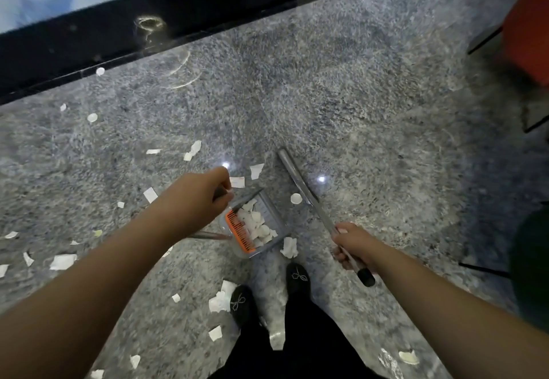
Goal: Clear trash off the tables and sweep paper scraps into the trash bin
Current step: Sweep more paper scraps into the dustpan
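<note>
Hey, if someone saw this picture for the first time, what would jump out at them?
Probably the dustpan at centre, with its orange comb edge and a heap of white paper scraps, its handle gripped by the left hand. Next, the right hand holding a grey broom beside it, and white scraps littering the speckled floor.

Speckled grey floor (341, 96); white paper scraps (63, 261); grey dustpan (274, 218), orange comb (240, 231); black shoes (298, 274), red chair (527, 28).
</note>
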The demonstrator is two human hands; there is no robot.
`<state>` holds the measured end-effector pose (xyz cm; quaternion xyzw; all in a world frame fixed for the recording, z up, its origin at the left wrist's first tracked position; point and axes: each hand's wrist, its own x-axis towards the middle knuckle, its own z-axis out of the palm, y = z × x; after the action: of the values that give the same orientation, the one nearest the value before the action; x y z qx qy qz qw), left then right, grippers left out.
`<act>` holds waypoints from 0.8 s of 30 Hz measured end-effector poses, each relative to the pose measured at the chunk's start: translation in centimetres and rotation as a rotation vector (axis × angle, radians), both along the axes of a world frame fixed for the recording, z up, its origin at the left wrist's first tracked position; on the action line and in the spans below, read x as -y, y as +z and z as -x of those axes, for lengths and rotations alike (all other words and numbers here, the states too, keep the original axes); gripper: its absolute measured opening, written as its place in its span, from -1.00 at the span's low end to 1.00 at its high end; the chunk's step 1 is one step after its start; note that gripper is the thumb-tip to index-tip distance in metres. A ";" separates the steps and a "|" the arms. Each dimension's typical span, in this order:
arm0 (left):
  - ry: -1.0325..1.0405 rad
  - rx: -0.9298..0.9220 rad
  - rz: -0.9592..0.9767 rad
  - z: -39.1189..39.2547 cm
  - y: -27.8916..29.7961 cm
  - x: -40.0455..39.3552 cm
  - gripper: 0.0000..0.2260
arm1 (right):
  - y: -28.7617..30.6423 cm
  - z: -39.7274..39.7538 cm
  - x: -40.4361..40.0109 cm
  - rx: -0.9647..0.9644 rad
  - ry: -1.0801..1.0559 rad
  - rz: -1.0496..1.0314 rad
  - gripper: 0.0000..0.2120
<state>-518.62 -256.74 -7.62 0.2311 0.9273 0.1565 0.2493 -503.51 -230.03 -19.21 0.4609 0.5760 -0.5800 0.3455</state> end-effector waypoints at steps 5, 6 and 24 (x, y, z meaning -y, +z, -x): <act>0.016 -0.001 0.008 0.0 0.0 -0.7 -0.89 | -0.8 0.3 -0.5 0.120 0.026 0.015 -0.77; 0.016 -0.007 0.013 0.0 0.0 -0.8 -0.89 | -1.0 0.4 -0.5 0.127 0.044 0.011 -0.77; 0.026 -0.101 0.053 0.9 0.0 -1.8 -0.91 | 3.6 0.6 0.7 0.172 0.053 0.296 -0.85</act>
<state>-519.48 -254.96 -7.58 0.2199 0.9455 0.1234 0.2060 -504.11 -230.73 -15.65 0.4376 0.4646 -0.6075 0.4729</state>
